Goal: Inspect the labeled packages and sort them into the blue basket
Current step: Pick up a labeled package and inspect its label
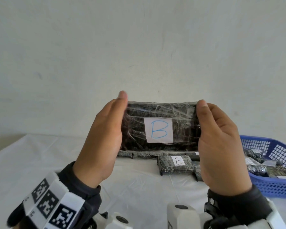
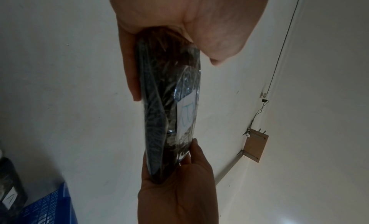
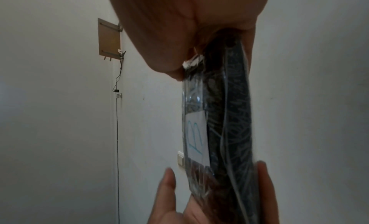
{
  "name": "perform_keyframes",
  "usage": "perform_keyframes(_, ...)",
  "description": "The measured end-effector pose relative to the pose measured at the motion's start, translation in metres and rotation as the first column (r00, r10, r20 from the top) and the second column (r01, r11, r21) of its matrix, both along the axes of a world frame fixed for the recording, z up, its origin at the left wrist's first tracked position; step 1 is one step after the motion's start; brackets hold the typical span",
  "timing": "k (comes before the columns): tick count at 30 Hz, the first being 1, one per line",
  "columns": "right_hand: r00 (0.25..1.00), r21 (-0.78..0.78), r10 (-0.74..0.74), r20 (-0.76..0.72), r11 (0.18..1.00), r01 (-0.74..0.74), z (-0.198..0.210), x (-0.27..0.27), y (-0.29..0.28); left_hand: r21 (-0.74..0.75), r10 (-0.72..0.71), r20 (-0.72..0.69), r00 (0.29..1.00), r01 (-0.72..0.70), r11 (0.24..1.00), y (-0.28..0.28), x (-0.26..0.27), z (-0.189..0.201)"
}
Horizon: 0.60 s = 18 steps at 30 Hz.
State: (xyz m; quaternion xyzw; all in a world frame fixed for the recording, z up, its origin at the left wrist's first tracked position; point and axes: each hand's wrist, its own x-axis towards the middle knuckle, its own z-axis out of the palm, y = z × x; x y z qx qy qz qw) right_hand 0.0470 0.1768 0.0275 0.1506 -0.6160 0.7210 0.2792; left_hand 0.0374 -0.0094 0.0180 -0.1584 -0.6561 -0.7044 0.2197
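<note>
A flat black package (image 1: pixel 134 128) wrapped in clear film, with a white label marked B in blue, is held upright in front of the wall, above the table. My left hand (image 1: pixel 104 134) grips its left end and my right hand (image 1: pixel 220 142) grips its right end, thumbs on the labelled face. The left wrist view shows the package (image 2: pixel 157 117) edge-on, fingers behind it and thumb in front. The right wrist view shows the same package (image 3: pixel 229 117). The blue basket (image 1: pixel 274 184) stands at the right on the table with several black packages inside.
On the white tablecloth (image 1: pixel 40 162) below the held package lies a smaller black package labelled B (image 1: pixel 185 169), with a row of more black packages (image 1: pixel 132 154) behind it. A package labelled A (image 2: pixel 12 188) shows beside the basket (image 2: pixel 46 207) in the left wrist view.
</note>
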Motion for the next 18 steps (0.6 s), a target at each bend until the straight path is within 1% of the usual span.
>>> perform_keyframes(2, 0.999, 0.063, -0.042, -0.025, 0.997, 0.043, -0.0004, 0.0013, -0.0032, -0.007, 0.022, -0.028, 0.999, -0.022, 1.000, 0.0036, 0.0012, -0.0006)
perform_keyframes(4, 0.996, 0.141, -0.088, -0.018, 0.986, 0.089, -0.0022, 0.0008, -0.0054, -0.002, 0.041, -0.051, 0.998, -0.041, 0.999, 0.0052, 0.0030, -0.0014)
perform_keyframes(7, 0.992, 0.126, -0.127, -0.002, 0.984, 0.126, -0.0044, -0.0011, -0.0045, -0.035, 0.046, -0.045, 0.998, -0.047, 0.998, 0.0076, 0.0071, -0.0013)
perform_keyframes(11, 0.984, 0.173, -0.179, 0.006, 0.969, 0.175, -0.0043, -0.0008, -0.0046, -0.019, 0.064, -0.058, 0.996, -0.065, 0.998, 0.0095, 0.0075, -0.0018)
perform_keyframes(14, 0.976, 0.178, -0.217, -0.007, 0.960, 0.215, -0.0036, 0.0017, -0.0048, -0.054, 0.035, -0.031, 0.999, -0.036, 0.998, 0.0076, 0.0069, -0.0031)
perform_keyframes(16, 0.981, 0.185, -0.195, 0.006, 0.964, 0.191, -0.0035, 0.0017, -0.0036, -0.042, 0.019, -0.022, 1.000, -0.019, 0.999, 0.0040, 0.0067, -0.0015)
perform_keyframes(18, 0.986, 0.202, -0.157, 0.055, 0.969, 0.143, -0.0045, 0.0006, -0.0022, -0.050, 0.005, -0.004, 1.000, -0.006, 0.999, 0.0023, 0.0062, 0.0000)
